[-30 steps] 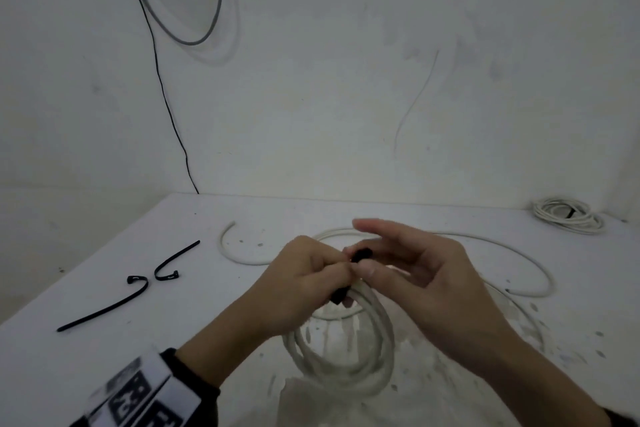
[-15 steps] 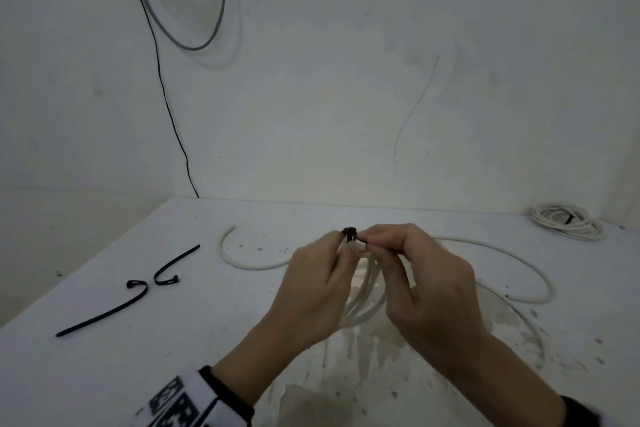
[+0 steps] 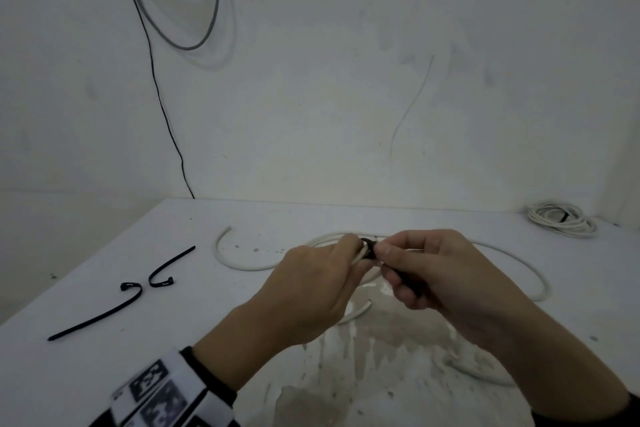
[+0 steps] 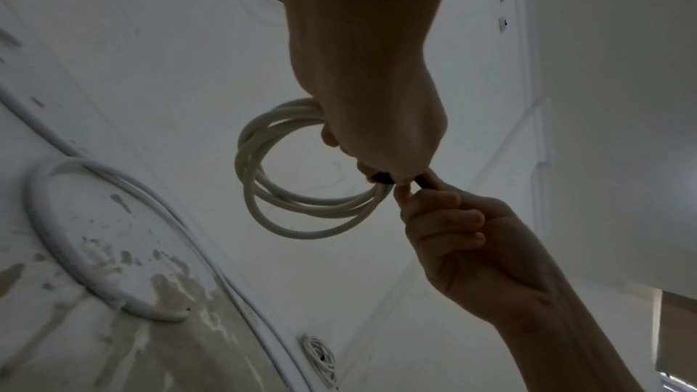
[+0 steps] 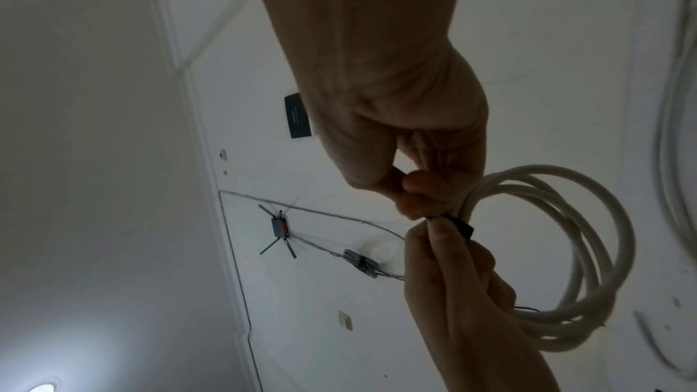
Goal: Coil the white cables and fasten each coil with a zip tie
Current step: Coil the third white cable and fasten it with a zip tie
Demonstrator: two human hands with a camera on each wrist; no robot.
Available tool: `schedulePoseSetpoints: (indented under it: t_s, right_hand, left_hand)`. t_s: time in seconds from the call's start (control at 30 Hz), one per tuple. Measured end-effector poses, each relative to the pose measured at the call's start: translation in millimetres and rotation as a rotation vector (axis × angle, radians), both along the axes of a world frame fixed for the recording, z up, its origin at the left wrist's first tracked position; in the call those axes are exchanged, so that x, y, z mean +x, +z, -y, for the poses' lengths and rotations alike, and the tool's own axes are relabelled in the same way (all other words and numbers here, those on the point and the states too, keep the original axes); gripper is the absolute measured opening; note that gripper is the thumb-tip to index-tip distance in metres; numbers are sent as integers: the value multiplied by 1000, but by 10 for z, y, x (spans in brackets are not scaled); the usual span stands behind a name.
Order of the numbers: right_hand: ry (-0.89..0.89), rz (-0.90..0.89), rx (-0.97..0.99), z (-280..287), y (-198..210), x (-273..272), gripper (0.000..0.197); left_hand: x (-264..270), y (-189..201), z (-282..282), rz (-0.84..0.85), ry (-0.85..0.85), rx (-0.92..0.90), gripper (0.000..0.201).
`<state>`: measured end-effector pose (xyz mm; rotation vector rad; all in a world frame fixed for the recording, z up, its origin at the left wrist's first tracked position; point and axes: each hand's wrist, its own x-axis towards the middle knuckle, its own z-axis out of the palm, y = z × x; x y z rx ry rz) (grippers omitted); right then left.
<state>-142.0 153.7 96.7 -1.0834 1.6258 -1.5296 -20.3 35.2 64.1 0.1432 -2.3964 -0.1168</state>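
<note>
At frame centre, the left hand point(image 3: 311, 288) gripped the white cable coil point(image 4: 301, 190) hanging beneath it, while the right hand point(image 3: 440, 274) pinched the black zip tie point(image 3: 369, 250) wrapped round the coil's top.

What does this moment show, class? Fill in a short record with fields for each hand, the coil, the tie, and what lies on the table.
left hand: holds the coil, fingers at the tie head
right hand: pinches the tie tail
coil: white cable in several loops, held above the table
tie: black, wrapped round the coil between the hands
spare ties: two, black, on the table to the left
loose cable: white, lying uncoiled on the table
far coil: white, at the back right corner
table: white, worn patch near the person
</note>
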Motion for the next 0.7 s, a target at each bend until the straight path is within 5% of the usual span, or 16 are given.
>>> schedulePoseSetpoints:
  t_s: [0.1,0.43,0.57,0.7]
  right_hand:
    - [-18,-22,-20,-6,-17,-29,11]
    - [70,-44,-156,-4,-107,-20,15]
    - [89,73,-144,4,-126,-43,36]
    - [62,121,-159,9,-131,-31,19]
  left_hand:
    - [-18,-18,15,24,-40,150,14]
    - [-80,-55,-23,53,-84,220,15]
    - [-98,-25,-38,-19,-7,43,31]
    - [-98,-31,-29,-153,-69,-76,21]
